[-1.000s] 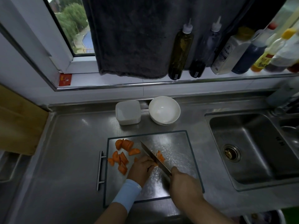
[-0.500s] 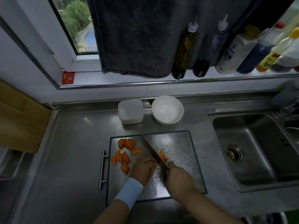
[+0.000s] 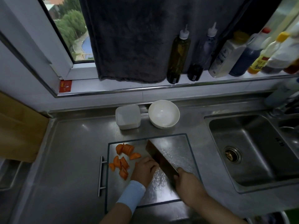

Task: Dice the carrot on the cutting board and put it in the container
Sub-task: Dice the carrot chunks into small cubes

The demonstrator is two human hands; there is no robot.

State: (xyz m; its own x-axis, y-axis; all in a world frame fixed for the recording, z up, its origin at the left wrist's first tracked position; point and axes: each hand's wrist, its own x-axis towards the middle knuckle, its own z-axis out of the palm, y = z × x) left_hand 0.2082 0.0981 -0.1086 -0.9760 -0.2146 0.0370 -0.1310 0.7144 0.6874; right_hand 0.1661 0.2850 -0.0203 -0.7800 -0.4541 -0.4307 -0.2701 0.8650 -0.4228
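Several orange carrot chunks (image 3: 123, 159) lie on the left part of a steel cutting board (image 3: 178, 149). My left hand (image 3: 144, 170), with a light blue wrist cuff, sits curled on the board just right of the chunks; what it holds is hidden under the fingers and the blade. My right hand (image 3: 187, 183) grips the handle of a cleaver (image 3: 159, 157), whose wide blade stands against my left knuckles. A white square container (image 3: 127, 116) stands behind the board, empty as far as I can see.
A white bowl (image 3: 163, 113) sits beside the container. A steel sink (image 3: 252, 149) lies to the right. Oil and sauce bottles (image 3: 178, 54) line the window ledge under a dark towel (image 3: 132, 38). A wooden board (image 3: 17, 130) leans at the left. A drawer handle (image 3: 100, 176) is left of the board.
The cleaver has swung from a flat angle to upright against my left knuckles, covering the carrot bits seen right of the blade. The carrot chunks stay put.
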